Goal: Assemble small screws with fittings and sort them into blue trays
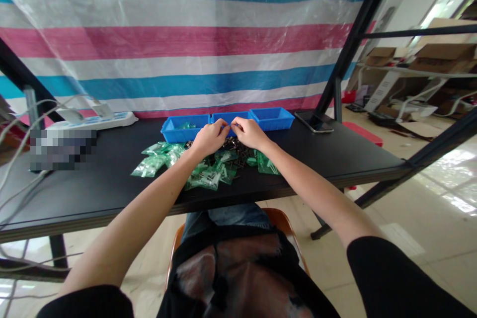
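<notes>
My left hand point(209, 136) and my right hand point(249, 131) meet at the front of the middle blue bin point(226, 116), fingertips almost touching. Fingers of both are pinched; whatever they hold is too small to make out. Under them lies a heap of dark screw-like metal pieces point(241, 153). Small green plastic bags point(204, 178) with pale slender pieces inside spread in front of the heap. More green bags point(151, 164) lie left of my left wrist, and another bag point(266, 164) sits by my right forearm. The left blue bin point(172, 134) contains some green bags.
A right blue bin point(274, 120) adjoins the middle one. Beyond it a phone point(315, 122) lies on the black table point(343, 154). A power strip point(112, 120) with plugs and cables occupies the left. Striped sheeting point(186, 44) hangs behind, and a black frame post point(348, 44) rises at right.
</notes>
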### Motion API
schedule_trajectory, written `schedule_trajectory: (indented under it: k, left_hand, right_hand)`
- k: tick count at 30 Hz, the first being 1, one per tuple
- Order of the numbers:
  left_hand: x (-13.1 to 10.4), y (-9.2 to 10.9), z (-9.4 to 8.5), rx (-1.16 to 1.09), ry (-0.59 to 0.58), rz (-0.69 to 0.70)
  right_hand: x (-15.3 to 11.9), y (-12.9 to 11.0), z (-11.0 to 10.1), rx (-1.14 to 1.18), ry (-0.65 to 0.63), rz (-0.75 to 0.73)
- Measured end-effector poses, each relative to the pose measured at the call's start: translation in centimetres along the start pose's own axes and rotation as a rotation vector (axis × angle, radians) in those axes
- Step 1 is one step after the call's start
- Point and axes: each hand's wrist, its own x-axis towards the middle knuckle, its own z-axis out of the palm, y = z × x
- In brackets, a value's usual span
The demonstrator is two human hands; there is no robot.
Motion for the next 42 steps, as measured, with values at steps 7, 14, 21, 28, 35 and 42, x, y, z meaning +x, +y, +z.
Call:
schedule_trajectory:
  k: [7,14,21,28,35,42]
  left_hand:
    - [0.09,-0.4,0.15,-0.054,0.015,0.05]
    - [0.04,-0.15,0.01,-0.013,0.009,0.022]
    - [0.1,-0.08,0.04,0.022,-0.019,0.01]
    - [0.14,-0.05,0.04,0.039,-0.032,0.011]
    - [0.13,-0.09,0.06,0.02,-0.014,0.008]
    - [0.08,-0.28,0.35,-0.077,0.027,0.055]
  right_hand:
    - [0.0,-0.22,-0.21,-0.005,-0.004,0.03]
    - [0.03,0.03,0.03,0.035,-0.003,0.012]
    - [0.05,0.21,0.14,0.047,-0.001,-0.014]
    - [0.02,0.34,0.18,0.053,-0.027,-0.034]
    - [0.06,0.39,0.25,0.009,-0.024,-0.006]
    - [0.06,0.16,0.19,0.008,-0.014,0.016]
